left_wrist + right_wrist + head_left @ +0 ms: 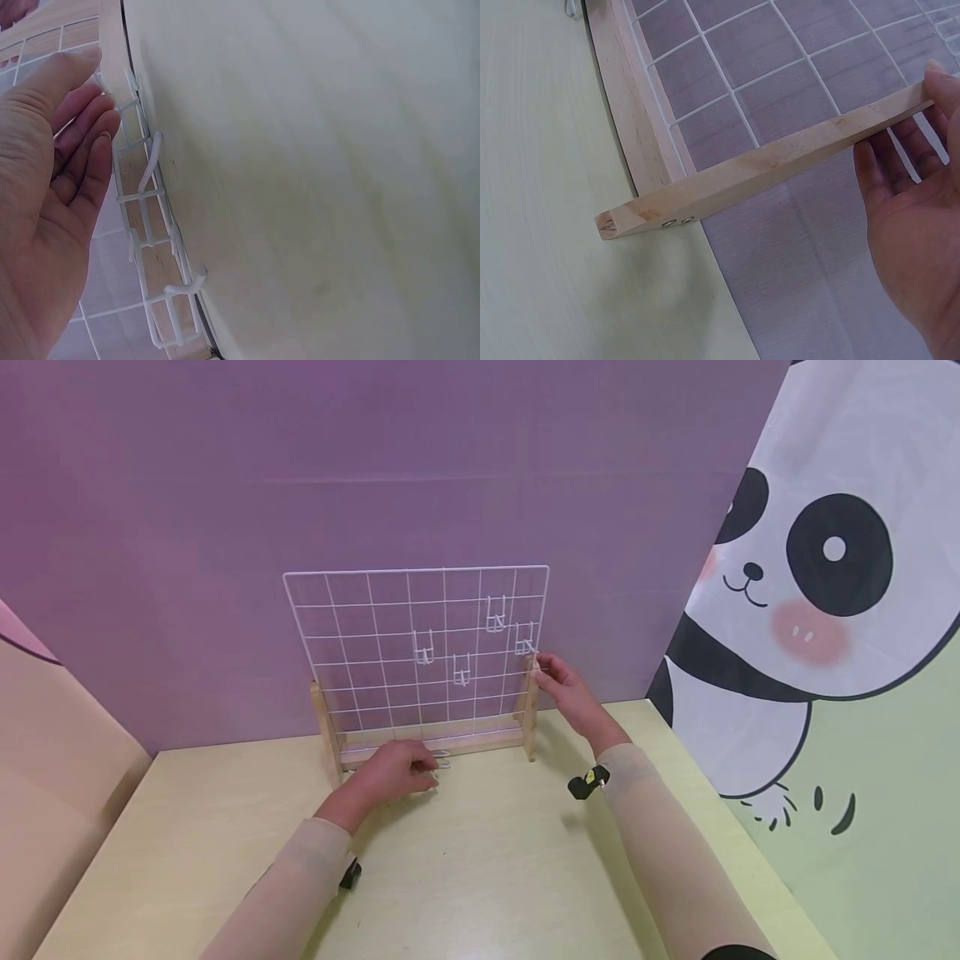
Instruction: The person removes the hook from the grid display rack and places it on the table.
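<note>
Left hand [390,770]: loosely curled beside loose hooks [152,161]
Right hand [572,693]: gripping post [765,161]
Grid [420,570]: 4 hung hooks [495,624]
My head view: left hand covers part of base [480,743]
Right wall: panda [817,585]

Purple wall [375,510] behind tbl [487,877], panda pic [840,668] R.

Soft, fairly even light, seemingly from overhead, fills the head view; the tabletop [472,868] is bright, with a faint pale sheen well in front of the wire rack [447,656]. Diffuse shadows from the sleeves [660,835] fall in front of the rack, and the purple backdrop [600,485] behind it is dimmer. In the left wrist view, the tabletop beside the rack looks washed out, hazy and streaked, the fingers [91,180] slightly soft. The right wrist view is cooler, a blurred shadow lying beside the rack's wooden leg [757,163]. Straight rack edges bow in both wrist views.
</note>
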{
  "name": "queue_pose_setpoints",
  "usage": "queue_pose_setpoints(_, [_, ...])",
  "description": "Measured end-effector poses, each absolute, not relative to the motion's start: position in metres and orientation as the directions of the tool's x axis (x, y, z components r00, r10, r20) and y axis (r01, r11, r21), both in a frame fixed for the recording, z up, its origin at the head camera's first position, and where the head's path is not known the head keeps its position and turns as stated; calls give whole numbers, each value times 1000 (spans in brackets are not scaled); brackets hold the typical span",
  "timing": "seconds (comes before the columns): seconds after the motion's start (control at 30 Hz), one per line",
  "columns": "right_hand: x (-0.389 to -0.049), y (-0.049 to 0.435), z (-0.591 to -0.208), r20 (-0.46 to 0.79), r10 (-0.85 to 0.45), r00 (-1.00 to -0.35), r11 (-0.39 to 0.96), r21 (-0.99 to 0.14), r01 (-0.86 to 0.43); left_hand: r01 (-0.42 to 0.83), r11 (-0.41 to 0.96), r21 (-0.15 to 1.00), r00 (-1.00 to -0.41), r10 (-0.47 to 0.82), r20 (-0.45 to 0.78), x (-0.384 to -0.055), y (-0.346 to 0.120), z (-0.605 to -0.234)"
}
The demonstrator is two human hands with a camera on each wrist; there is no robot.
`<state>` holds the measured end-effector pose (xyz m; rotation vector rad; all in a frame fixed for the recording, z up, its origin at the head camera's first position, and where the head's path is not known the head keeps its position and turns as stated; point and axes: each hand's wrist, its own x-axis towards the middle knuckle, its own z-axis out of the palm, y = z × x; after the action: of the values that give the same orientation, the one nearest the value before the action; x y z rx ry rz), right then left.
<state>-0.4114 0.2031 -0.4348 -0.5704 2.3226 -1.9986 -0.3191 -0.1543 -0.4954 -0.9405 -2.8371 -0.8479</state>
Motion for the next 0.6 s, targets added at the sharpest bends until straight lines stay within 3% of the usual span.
queue_pose_setpoints(0.6, [-410,203,-435,203,-276,-939,125,-962,-245,532,670,518,-834,520,185,-315,-153,-491])
